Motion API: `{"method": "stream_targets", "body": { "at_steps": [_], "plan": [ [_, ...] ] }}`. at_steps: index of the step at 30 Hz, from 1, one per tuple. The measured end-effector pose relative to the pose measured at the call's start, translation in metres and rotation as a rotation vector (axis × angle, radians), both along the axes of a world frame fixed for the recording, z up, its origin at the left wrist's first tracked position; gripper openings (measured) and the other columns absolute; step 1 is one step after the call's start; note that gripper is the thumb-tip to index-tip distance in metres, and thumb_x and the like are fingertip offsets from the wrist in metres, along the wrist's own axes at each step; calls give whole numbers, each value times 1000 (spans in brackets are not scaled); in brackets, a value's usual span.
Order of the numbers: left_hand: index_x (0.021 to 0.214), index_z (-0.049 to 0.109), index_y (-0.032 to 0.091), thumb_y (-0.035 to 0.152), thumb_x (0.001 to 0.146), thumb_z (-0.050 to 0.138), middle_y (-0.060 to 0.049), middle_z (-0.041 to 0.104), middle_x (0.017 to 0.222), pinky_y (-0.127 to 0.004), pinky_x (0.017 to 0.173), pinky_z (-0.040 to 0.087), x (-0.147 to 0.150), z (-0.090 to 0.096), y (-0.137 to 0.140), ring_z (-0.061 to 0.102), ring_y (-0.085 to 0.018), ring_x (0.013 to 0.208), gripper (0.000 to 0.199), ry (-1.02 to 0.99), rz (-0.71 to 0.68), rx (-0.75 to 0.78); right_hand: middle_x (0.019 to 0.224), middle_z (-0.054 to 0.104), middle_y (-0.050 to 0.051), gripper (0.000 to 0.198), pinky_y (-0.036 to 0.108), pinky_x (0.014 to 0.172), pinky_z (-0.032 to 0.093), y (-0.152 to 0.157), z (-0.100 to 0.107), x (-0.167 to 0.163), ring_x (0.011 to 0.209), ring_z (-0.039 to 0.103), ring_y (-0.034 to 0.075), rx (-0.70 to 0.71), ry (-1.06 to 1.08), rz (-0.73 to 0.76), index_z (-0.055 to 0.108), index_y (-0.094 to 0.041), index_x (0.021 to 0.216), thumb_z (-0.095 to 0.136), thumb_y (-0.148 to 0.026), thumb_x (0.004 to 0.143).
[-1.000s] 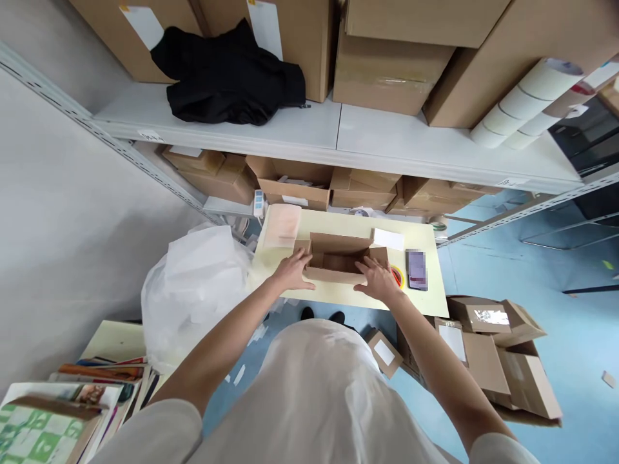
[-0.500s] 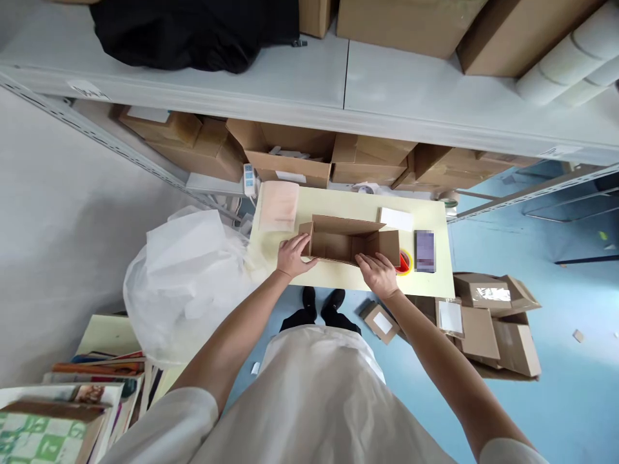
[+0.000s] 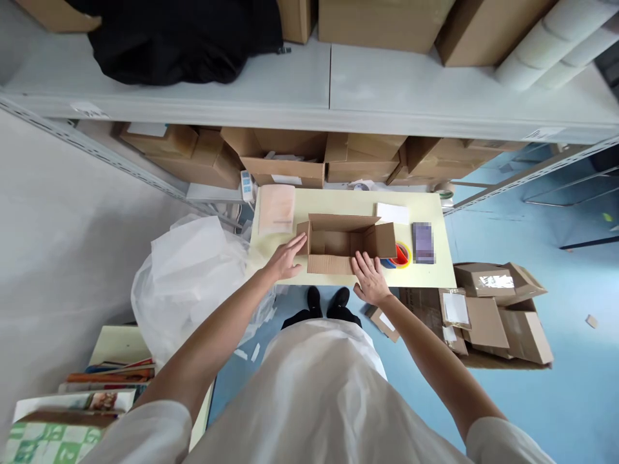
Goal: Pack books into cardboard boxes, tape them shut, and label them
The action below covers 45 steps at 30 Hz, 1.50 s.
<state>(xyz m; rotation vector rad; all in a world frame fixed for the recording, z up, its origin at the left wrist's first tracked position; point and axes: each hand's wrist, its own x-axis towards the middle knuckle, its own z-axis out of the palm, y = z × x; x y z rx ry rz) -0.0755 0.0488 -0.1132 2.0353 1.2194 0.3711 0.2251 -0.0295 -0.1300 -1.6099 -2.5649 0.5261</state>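
Note:
An open cardboard box (image 3: 341,243) sits on the pale table, its flaps splayed outward and its inside bare. Against the left end flap rest the stretched fingers of my left hand (image 3: 284,259), thumb apart. My right hand (image 3: 370,280) lies with fingers spread over the right part of the near flap (image 3: 327,264), which is folded out toward me. Just right of the box, rolls of tape (image 3: 402,255) in red, yellow and blue lie partly behind its corner.
On the table (image 3: 309,201) are a pinkish sheet (image 3: 276,210), a white pad (image 3: 393,212) and a blurred purple item (image 3: 423,243). Shelves with cartons (image 3: 285,169) stand behind. White plastic bagging (image 3: 188,283) bulges at left; flattened cartons (image 3: 488,322) lie on the floor at right.
The near flap has swung outward and down toward me. My right hand has moved slightly down and left with it; my left hand has eased back, its fingers straighter.

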Motion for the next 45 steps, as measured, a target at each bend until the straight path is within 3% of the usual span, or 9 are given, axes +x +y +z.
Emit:
{"method": "stream_targets", "body": {
  "at_steps": [5,8,12,18,23,29,35,40,45],
  "plan": [
    [149,8,13,53,76,58,-17,10,155,-53,110,19,30,4,-16,14,-34,142,97,151,225,-50,156,11,15,61,59,109,15,16,24,15,143,5,35,66,67,-210,33,-15,142,41,-44,89],
    [148,-3,14,62,75,56,-19,3,155,-60,109,16,48,1,-25,8,-34,143,106,252,270,-45,154,7,23,94,62,108,15,25,26,25,142,3,39,81,24,-457,19,-8,146,54,-62,77],
    [147,-9,13,62,77,54,-22,6,155,-62,108,14,54,-10,-24,7,-34,143,106,306,246,7,152,13,26,110,53,110,21,32,5,27,142,10,35,-36,140,-519,6,-3,146,53,-70,73],
    [147,-2,13,55,77,60,-24,11,154,-56,108,24,51,-32,4,12,-33,143,103,183,320,72,151,14,28,110,50,111,23,45,-24,13,141,14,34,-7,353,-571,-1,-1,145,53,-67,75],
    [147,12,13,50,76,63,-21,16,154,-48,112,25,42,-26,12,15,-31,142,95,3,289,119,152,15,26,111,50,111,22,48,-27,12,141,14,34,-2,380,-586,0,-5,146,55,-67,73],
    [138,37,15,47,91,38,-15,34,148,-43,113,26,18,-30,-7,30,-25,138,57,-173,596,140,153,10,26,115,48,114,18,50,-18,16,142,10,34,-90,325,-574,0,-2,146,58,-66,71],
    [127,48,7,39,89,46,-20,52,130,-39,108,34,-45,-50,48,46,-27,127,50,55,1059,-36,153,10,24,115,51,112,21,58,-8,13,141,12,36,-136,286,-545,-3,-6,147,62,-62,71],
    [140,31,3,37,84,54,-25,32,146,-44,110,29,-62,-81,105,26,-32,139,69,262,1073,-202,152,17,24,112,53,109,26,58,-4,12,139,20,37,-120,265,-545,-2,-7,147,61,-61,72],
    [139,33,9,28,85,48,-20,28,150,-52,112,20,-45,-110,112,19,-32,141,59,348,1106,-171,151,22,21,113,52,107,30,62,3,7,138,23,36,-144,190,-571,0,-12,148,66,-60,69]
  ]
}}
